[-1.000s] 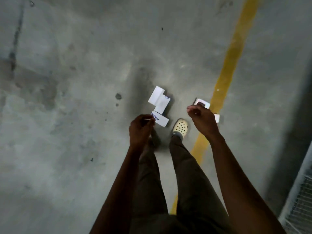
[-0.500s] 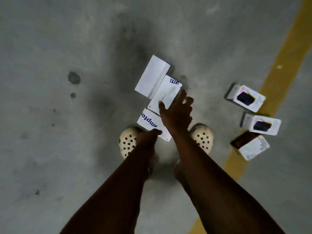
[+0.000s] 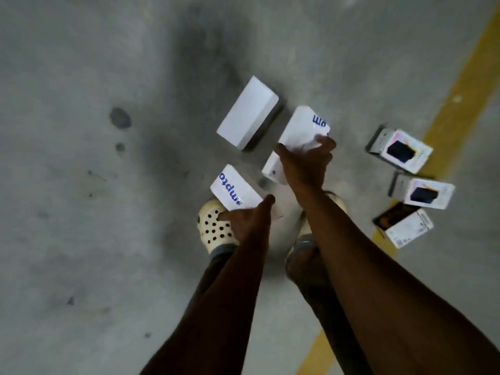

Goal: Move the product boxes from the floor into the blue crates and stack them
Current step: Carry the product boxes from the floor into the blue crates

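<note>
On my feed, the left side is grey concrete floor (image 3: 81, 212) marked by a dark round stain (image 3: 120, 118). Next comes a cream clog (image 3: 213, 230) with round holes. Over its toe the left hand (image 3: 249, 220) grips a closed white box with blue lettering (image 3: 235, 192). The thumb lies along the box's near right edge, the fingers are curled under its near end, and the forearm reaches straight down from my viewpoint. Farther out, a plain white box (image 3: 247, 113) lies flat on the floor, closed and touched by neither hand. To its right, the right hand (image 3: 305, 163) clamps the near end of a second lettered box (image 3: 303, 128), thumb on the left side and fingers wrapped round the right. A small white box (image 3: 273, 169) lies partly hidden under that wrist; I cannot tell whether the hand touches it. Well apart to the right, beside and on the yellow floor line (image 3: 446, 104), lie three closed cartons: the far printed box (image 3: 403, 151), the middle printed box (image 3: 424, 193) and the near printed box (image 3: 405, 226), its label side up. I cannot see inside any of the boxes.
</note>
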